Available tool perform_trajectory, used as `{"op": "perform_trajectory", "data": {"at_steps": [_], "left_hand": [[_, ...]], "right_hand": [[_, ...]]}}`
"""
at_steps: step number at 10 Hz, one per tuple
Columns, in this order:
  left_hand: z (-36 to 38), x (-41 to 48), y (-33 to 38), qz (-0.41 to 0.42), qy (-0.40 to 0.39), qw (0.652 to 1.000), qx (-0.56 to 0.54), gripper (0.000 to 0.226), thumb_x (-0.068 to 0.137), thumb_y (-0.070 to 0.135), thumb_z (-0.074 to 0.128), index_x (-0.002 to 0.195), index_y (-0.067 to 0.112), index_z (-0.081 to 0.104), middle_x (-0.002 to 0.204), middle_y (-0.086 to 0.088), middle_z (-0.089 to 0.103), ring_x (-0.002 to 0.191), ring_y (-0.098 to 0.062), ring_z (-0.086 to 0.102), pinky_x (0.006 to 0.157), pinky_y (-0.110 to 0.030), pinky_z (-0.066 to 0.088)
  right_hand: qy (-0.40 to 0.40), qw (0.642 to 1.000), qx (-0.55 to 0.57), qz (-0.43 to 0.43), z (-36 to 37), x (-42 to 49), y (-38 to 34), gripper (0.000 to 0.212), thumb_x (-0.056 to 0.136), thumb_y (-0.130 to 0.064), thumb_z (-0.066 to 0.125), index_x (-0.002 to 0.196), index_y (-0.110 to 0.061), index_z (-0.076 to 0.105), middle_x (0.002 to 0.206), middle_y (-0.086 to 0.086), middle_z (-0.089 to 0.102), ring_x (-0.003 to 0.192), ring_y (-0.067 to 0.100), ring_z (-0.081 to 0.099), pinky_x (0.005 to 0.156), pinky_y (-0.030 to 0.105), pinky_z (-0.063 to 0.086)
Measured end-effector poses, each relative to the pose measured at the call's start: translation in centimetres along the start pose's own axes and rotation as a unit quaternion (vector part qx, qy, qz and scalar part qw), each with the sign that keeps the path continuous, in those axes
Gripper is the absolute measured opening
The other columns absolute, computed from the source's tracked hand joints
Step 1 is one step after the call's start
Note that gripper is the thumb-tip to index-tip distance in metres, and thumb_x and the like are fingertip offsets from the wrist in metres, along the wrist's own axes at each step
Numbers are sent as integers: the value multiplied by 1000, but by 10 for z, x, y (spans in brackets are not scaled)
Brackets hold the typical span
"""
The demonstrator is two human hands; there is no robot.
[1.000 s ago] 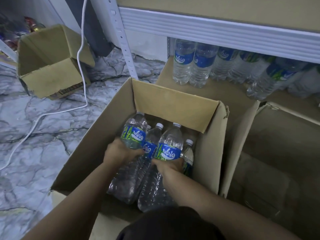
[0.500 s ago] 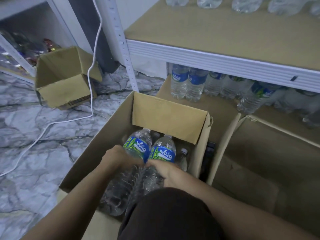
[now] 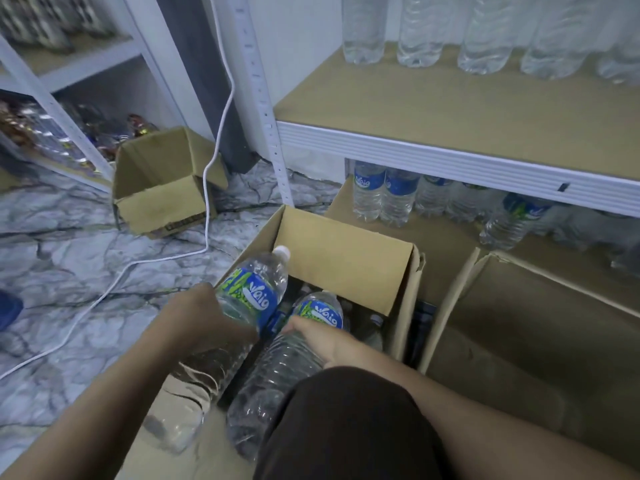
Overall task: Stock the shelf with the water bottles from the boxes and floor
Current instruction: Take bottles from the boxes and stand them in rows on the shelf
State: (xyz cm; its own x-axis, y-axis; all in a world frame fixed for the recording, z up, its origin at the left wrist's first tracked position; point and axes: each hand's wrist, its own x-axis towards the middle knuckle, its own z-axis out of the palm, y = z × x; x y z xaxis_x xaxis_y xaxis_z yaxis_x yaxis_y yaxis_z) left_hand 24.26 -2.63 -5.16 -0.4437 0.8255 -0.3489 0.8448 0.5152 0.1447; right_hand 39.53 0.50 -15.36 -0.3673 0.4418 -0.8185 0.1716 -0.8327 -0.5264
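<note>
Two water bottles, one per grip, lower centre.
Left grip clamped round left bottle; right grip round right bottle; both at the open box; second box right; third box upper left.

Dim cool indoor light, soft shadows, motion blur, wide-angle edge distortion

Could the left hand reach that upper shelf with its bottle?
Probably yes: the left hand holds its bottle over the box, and the front of the shelf is bare, other bottles standing only at the back.
</note>
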Motion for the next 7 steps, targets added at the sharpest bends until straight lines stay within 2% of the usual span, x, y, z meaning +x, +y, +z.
{"op": "perform_trajectory", "data": {"at_steps": [1, 2, 3, 4, 5, 6, 7], "left_hand": [[-5, -7, -9, 11, 74, 994, -84, 73, 46, 57, 82, 100, 18, 53, 89, -4, 64, 87, -26, 61, 68, -31, 46], [-9, -11, -12, 11, 123, 977, -172, 78, 39, 59, 80, 101, 20, 52, 87, -3, 67, 87, -28, 63, 73, -35, 51], [-9, -18, -17, 12, 166, 955, -244, 80, 42, 53, 84, 107, 22, 48, 91, -2, 67, 92, -28, 63, 78, -38, 52], [-14, -28, -23, 30, 203, 937, -283, 82, 40, 54, 85, 107, 29, 43, 87, 3, 64, 95, -27, 61, 82, -42, 52], [-22, -39, -27, 49, 247, 919, -303, 89, 47, 45, 91, 121, 26, 46, 96, 6, 59, 101, -23, 57, 84, -37, 47], [-30, -53, -28, 76, 300, 897, -316, 86, 54, 35, 92, 126, 25, 47, 98, 11, 56, 95, -14, 51, 82, -33, 42], [-36, -61, -26, 99, 332, 867, -357, 81, 56, 28, 92, 124, 25, 48, 93, 19, 53, 94, -8, 51, 81, -28, 38]], "right_hand": [[11, 999, 24, -27, 15, -9, 1, 31, 67, -54, 60, 79, -25, 58, 81, -7, 55, 67, 6, 49, 69, 20, 42], [-7, 995, -69, -69, 19, -24, 0, 30, 95, -45, 43, 75, -26, 55, 74, -11, 45, 63, 3, 41, 57, 15, 35], [-19, 973, -200, -116, 23, -41, -5, 31, 96, -45, 43, 76, -26, 57, 76, -13, 48, 64, 1, 43, 48, 4, 38], [-42, 960, -235, -143, 28, -58, -6, 30, 90, -52, 51, 74, -28, 59, 82, -15, 52, 69, -2, 46, 60, 8, 42], [-5, 966, -190, -174, 33, -73, -4, 21, 71, -49, 74, 76, -28, 73, 86, -11, 61, 75, 3, 56, 70, 17, 49], [84, 952, -124, -266, 41, -85, -12, 41, 62, -36, 85, 99, -21, 74, 82, -11, 73, 67, -1, 63, 55, 13, 46], [156, 913, -116, -358, 46, -91, -25, 59, 51, -41, 86, 104, -25, 66, 91, -12, 73, 81, 1, 68, 68, 20, 53]]}}
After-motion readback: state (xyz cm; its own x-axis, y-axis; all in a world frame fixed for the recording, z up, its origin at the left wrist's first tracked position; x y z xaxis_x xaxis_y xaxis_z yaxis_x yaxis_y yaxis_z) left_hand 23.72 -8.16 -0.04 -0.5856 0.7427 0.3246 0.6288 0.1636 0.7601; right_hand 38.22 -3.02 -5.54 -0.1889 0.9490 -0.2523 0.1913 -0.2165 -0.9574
